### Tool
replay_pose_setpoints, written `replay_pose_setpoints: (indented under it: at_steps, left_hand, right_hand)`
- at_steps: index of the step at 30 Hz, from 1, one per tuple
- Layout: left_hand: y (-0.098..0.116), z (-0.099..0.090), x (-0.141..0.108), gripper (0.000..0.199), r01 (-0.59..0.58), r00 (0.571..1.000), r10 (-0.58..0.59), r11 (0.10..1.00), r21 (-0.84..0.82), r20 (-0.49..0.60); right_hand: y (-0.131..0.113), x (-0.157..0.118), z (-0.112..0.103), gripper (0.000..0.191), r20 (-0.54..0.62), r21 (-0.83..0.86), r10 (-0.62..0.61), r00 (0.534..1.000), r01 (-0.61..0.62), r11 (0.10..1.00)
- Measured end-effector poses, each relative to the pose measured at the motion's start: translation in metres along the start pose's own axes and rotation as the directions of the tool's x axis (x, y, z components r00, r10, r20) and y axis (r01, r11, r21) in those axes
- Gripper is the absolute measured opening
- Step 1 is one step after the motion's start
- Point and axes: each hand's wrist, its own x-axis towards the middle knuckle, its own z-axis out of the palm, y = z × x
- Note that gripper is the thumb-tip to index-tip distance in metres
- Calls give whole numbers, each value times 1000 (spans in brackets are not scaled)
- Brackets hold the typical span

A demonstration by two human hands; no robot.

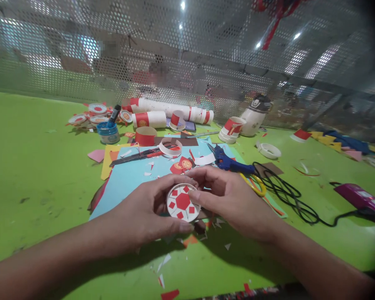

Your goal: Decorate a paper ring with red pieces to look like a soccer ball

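Observation:
Between my hands is a round white paper cup bottom (pixel 191 217) decorated with red paper pieces, its flat face turned up at me. Fingers and thumb of my left hand (pixel 150 208) close round its left and lower side. My right hand (pixel 223 196) holds the right edge, with the thumb pressed on the face beside a red piece. Light blue paper sheets (pixel 118 196) lie beneath and beyond the hands. Red round stickers with gold print (pixel 185 163) rest just past my fingertips. The cup's underside is hidden.
A blue glue gun (pixel 234 163), yellow-handled scissors (pixel 259 186) and a black cord (pixel 287 196) lie to the right. Further back stand a blue-lidded jar (pixel 108 133), red-and-white cups (pixel 231 129), stacked cups (pixel 175 109) and a thermos-like jug (pixel 254 116). Paper scraps litter the green table (pixel 50 179).

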Motion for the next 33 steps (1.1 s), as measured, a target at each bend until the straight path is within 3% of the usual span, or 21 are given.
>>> replay_pose_setpoints:
  at_steps: [11,19,26,28,30,33]
  left_hand:
    - [1,1,1,54,-19,1000,19,998,56,-5]
    - [4,3,1,56,0,999,4,996,91,-43]
    - [4,2,0,57,27,999,-23,993,113,-40]
    - [3,2,-1,57,36,999,-34,995,88,-31]
    - [2,2,-1,59,38,999,-36,998,52,-25]
    - [0,2,0,59,52,999,-52,999,-3,-4]
  right_hand:
    - [1,0,-2,24,38,38,27,999,-29,999]
    - [2,0,0,22,77,222,106,991,-121,967]
    - [-1,-1,-2,15,48,14,39,998,-40,999]
    - [-3,-1,-2,15,4,-93,-19,1000,20,995]
    - [-4,-2,-4,20,-69,-278,-189,980,163,947]
    - [-4,-5,-10,25,-15,-587,-554,832,441,679]
